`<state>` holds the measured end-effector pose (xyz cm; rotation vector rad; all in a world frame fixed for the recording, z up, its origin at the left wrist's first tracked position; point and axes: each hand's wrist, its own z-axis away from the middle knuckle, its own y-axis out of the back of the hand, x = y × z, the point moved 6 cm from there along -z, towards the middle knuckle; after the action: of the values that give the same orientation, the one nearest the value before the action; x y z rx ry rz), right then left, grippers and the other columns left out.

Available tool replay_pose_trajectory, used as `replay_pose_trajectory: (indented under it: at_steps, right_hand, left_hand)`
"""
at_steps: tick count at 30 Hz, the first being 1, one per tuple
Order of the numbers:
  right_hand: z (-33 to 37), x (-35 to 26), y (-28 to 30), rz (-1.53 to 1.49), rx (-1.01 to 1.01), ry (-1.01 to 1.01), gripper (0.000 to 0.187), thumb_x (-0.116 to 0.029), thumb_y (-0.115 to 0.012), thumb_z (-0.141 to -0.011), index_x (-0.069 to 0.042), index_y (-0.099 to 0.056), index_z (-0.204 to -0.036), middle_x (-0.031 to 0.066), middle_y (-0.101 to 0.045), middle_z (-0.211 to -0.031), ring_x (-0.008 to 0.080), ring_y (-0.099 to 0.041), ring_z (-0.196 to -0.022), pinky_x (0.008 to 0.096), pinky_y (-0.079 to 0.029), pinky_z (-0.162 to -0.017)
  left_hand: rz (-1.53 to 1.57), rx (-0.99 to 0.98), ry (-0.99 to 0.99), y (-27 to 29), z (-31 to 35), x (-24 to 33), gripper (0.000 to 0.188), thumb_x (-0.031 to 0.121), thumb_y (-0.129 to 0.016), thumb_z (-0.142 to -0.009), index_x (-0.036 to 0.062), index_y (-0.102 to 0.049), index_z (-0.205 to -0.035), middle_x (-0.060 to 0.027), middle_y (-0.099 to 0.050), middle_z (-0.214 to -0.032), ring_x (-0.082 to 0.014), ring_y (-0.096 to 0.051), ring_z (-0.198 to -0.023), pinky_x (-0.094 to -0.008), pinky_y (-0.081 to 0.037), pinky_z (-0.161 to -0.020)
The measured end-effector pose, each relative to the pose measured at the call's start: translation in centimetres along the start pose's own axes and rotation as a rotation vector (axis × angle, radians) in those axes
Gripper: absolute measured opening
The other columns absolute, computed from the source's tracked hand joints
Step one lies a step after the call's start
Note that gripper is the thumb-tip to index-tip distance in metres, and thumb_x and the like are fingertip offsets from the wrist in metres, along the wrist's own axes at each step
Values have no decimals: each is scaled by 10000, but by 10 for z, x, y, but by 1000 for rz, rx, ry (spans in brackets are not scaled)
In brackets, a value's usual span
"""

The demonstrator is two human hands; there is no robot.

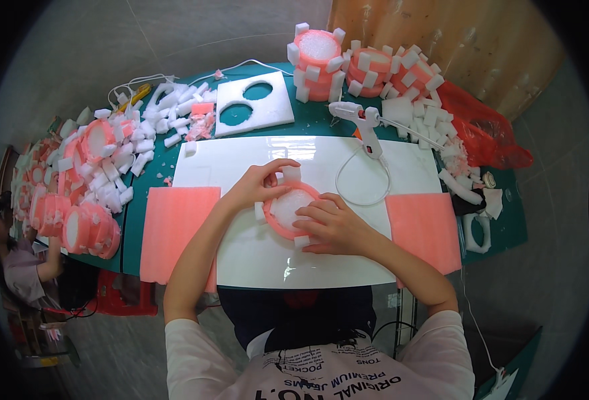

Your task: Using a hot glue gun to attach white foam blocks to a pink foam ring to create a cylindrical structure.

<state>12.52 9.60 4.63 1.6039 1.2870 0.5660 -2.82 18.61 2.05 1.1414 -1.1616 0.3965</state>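
Note:
On the glossy white board in front of me lies a round pink foam ring (280,227) with a white middle and small white foam blocks around its outside. My left hand (260,187) grips the ring's upper left, thumb on the rim, fingers by a white foam block (292,174) at its top. Over the right side curls my right hand (338,227), its fingers on the rim and partly covering the white middle. Another white block (300,241) sticks out at the lower edge. The ring's right side is hidden under my right hand.
A white glue gun (364,127) with a looped cable rests on the board's far edge. Pink foam sheets (178,230) flank the board. Finished-looking ringed stacks (318,67) stand behind; white foam pieces (118,173) heap at left. Another person (31,267) sits at far left.

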Motion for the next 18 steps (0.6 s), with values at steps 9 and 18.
replay_pose_trajectory:
  at_steps: [9, 18]
  right_hand:
    - [-1, 0, 1, -8, 18, 14, 417, -325, -736, -689, -134, -556, -1013, 26, -534, -1084, 194, -504, -1039, 413, -331, -966]
    - [0, 1, 0, -10, 9, 10, 427, -323, -741, -684, -135, -558, -1021, 27, -532, -1094, 193, -500, -1044, 410, -331, -964]
  left_hand:
    - [-3, -3, -2, 0, 0, 0, 504, 136, -688, -730, 180, -553, -1214, 4, -481, -619, -83, -447, -570, -213, -363, -552]
    - [-13, -3, -13, 0, 0, 0, 511, 123, -686, -726, 185, -553, -1215, 4, -485, -628, -83, -453, -569, -215, -379, -556]
